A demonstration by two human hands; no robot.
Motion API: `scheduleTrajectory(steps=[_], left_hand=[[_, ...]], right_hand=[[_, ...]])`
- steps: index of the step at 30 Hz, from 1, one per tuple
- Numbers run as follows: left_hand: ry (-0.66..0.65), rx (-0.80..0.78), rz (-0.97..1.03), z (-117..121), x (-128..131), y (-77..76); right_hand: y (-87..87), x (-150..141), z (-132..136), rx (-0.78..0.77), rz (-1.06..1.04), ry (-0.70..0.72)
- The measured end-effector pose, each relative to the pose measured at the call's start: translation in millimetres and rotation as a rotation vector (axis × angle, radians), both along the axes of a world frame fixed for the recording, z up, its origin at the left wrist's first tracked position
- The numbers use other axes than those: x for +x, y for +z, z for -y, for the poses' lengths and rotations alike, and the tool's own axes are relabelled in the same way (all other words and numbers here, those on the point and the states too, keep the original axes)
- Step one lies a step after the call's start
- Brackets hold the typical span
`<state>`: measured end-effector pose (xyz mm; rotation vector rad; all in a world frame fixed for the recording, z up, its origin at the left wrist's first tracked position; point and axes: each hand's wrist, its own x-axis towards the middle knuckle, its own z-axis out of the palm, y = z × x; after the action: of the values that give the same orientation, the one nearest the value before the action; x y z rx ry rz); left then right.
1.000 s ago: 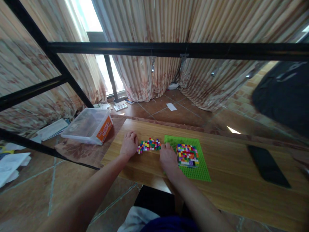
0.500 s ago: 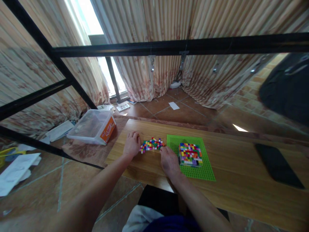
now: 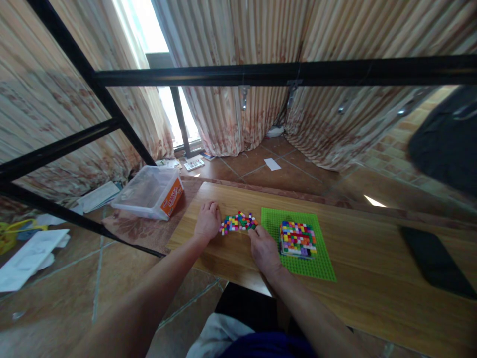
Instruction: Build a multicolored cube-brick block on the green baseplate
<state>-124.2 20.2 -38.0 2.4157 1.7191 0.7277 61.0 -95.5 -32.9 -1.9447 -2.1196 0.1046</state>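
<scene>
A loose pile of small multicoloured toy bricks (image 3: 239, 222) lies on the wooden table between my two hands. My left hand (image 3: 208, 220) rests palm down at the pile's left end, fingers curled in and no brick showing in them. At the pile's right end, the thumb and fingertips of my right hand (image 3: 264, 248) are pinched together. Whatever is between those fingertips is too small to make out. To the right, a block built of many coloured bricks (image 3: 298, 238) stands on a green studded baseplate (image 3: 322, 263).
A dark flat slab (image 3: 434, 258) lies on the right part of the table (image 3: 357, 248). On the floor at the left is a clear plastic box (image 3: 145, 194) with an orange label. A black metal bar (image 3: 261, 73) crosses in front of the curtains.
The whole view has shifted slightly to the right as the head turned. Both hands keep nearly the same places beside the brick pile; the right fingertips moved only slightly.
</scene>
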Motion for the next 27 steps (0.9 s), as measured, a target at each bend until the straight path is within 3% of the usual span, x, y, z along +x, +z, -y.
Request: scheduleTrajectory(steps=[5,12,16,21,27], left_hand=[[0.003,0.018,-0.017,-0.7,-0.1,-1.1],[0.000,0.058,-0.021,-0.8,-0.1,-2.3],[-0.009,0.064,-0.024,-1.8,-0.9,-3.0],[-0.014,0.066,-0.032,-3.6,-2.1,-2.6],[-0.021,0.067,-0.049,-5.7,-2.8,-1.0]], right_hand=[[-10.1,1.0,2.1,0.109,-0.057,0.031],[-18.5,1.4,1.6,0.256,-0.313,-0.034],[-6.3,-0.7,7.9,0.300,-0.468,-0.047],[20.8,-4.3,36.4,0.340,-0.797,-0.023],[39.4,31.3,74.9,0.417,-0.972,-0.271]])
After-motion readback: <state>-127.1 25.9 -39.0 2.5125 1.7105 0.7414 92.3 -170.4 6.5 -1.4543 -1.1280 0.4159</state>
